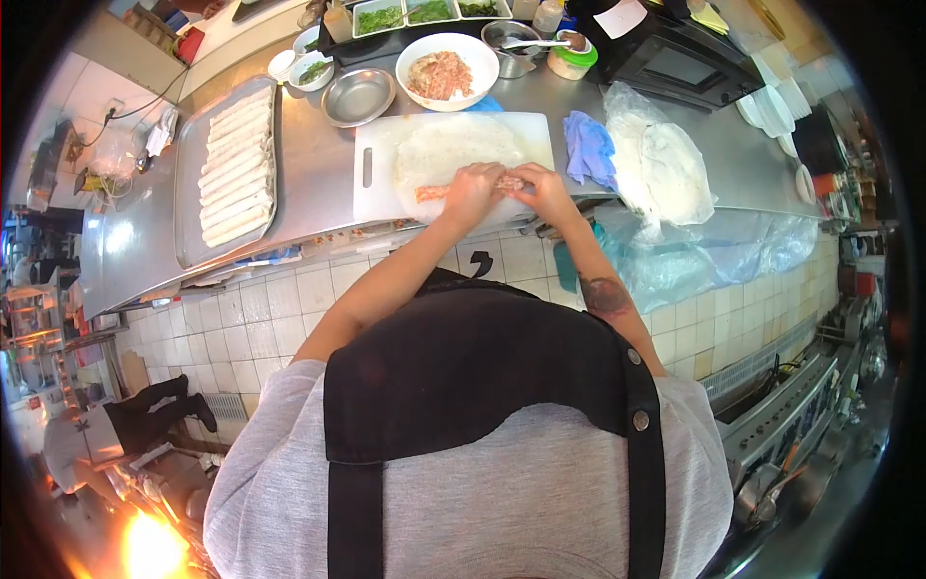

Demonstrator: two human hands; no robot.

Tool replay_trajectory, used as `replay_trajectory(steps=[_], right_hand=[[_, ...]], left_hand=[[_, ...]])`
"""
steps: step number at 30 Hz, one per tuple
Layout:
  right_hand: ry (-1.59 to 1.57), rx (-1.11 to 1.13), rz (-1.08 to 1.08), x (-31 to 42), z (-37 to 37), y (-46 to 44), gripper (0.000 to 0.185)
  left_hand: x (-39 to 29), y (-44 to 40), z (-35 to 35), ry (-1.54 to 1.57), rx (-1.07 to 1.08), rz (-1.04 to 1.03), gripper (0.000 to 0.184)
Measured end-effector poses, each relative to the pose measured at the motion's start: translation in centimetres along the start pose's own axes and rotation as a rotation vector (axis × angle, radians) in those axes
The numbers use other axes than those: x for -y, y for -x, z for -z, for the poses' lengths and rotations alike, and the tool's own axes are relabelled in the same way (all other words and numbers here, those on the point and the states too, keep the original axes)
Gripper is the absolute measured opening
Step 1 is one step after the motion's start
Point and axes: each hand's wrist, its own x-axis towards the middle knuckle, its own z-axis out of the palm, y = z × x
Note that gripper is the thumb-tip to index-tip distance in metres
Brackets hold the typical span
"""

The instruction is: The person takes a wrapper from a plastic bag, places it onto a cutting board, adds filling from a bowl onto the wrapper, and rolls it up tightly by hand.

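Note:
A thin, pale wrapper sheet [453, 147] lies on the white cutting board [374, 207]. Along its near edge runs a strip of pinkish minced meat filling [431, 194]. My left hand [471, 196] has its fingers curled down on the middle of this strip, hiding part of it. Just to the right, my right hand [546, 196] pinches the filling's right end between thumb and fingers. A little of the meat shows between the two hands. Beyond the board stands a white bowl [487, 68] of minced meat.
To the left is a metal tray [191, 135] of white rolls [236, 164]. A metal bowl [358, 97] sits behind the board. At right are a blue cloth [588, 148], a plastic bag [666, 169] and a black oven [675, 63]. Behind me, a person [92, 439] works near a flame [154, 545].

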Motion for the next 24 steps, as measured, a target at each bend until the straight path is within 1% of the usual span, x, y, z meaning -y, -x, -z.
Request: replay_trajectory(steps=[2, 3, 4, 5, 6, 9, 11, 12, 14, 15, 17, 19, 20, 24], right_hand=[[-0.092, -0.138, -0.05, 1.0, 0.2, 0.3, 0.026], [-0.091, -0.135, -0.05, 0.7, 0.3, 0.4, 0.026], [-0.017, -0.093, -0.037, 0.3, 0.6, 0.5, 0.025], [0.058, -0.051, -0.025, 0.0, 0.7, 0.7, 0.023], [0.06, -0.048, -0.025, 0.0, 0.6, 0.8, 0.023], [0.088, -0.057, -0.044, -0.2, -0.1, 0.7, 0.02], [0.186, -0.094, 0.052, -0.6, -0.5, 0.6, 0.019], [0.188, -0.096, 0.05, -0.5, -0.4, 0.5, 0.019], [0.196, -0.047, 0.028, -0.2, -0.1, 0.3, 0.017], [0.196, -0.048, 0.028, -0.1, 0.2, 0.3, 0.017], [0.113, -0.001, -0.064, 0.3, 0.8, 0.3, 0.021], [0.108, 0.027, -0.044, 0.8, 1.7, 0.2, 0.024], [0.103, 0.055, -0.028, 0.9, 1.9, 0.3, 0.027], [0.057, 0.062, -0.021, 0.4, 1.8, -0.1, 0.027]], left_hand=[[-0.9, -0.5, 0.1, -0.011, 0.035, 0.004, 0.025], [-1.0, -0.6, 0.0, -0.021, 0.07, 0.012, 0.024], [-0.9, -0.5, -0.3, -0.019, 0.068, 0.016, 0.024], [-0.7, -0.5, -0.6, -0.01, 0.096, 0.015, 0.02], [-0.6, -0.5, -0.8, -0.001, 0.123, 0.013, 0.017], [-0.4, -0.4, -0.9, -0.061, 0.132, 0.024, 0.013], [-0.3, -0.3, -0.9, -0.075, 0.129, 0.032, 0.012], [-0.3, -0.2, -1.1, -0.086, 0.124, 0.042, 0.011], [-0.2, 0.1, -1.2, -0.081, 0.089, 0.035, 0.011], [-0.2, 0.2, -1.0, -0.079, 0.053, 0.031, 0.012], [-0.2, 0.7, -0.5, -0.07, 0.05, 0.046, 0.013], [0.1, 0.7, 0.1, -0.063, 0.047, 0.062, 0.014], [0.2, 0.6, 0.3, -0.082, 0.073, 0.058, 0.016], [-0.3, 0.1, 0.8, -0.111, 0.169, 0.068, 0.018]])
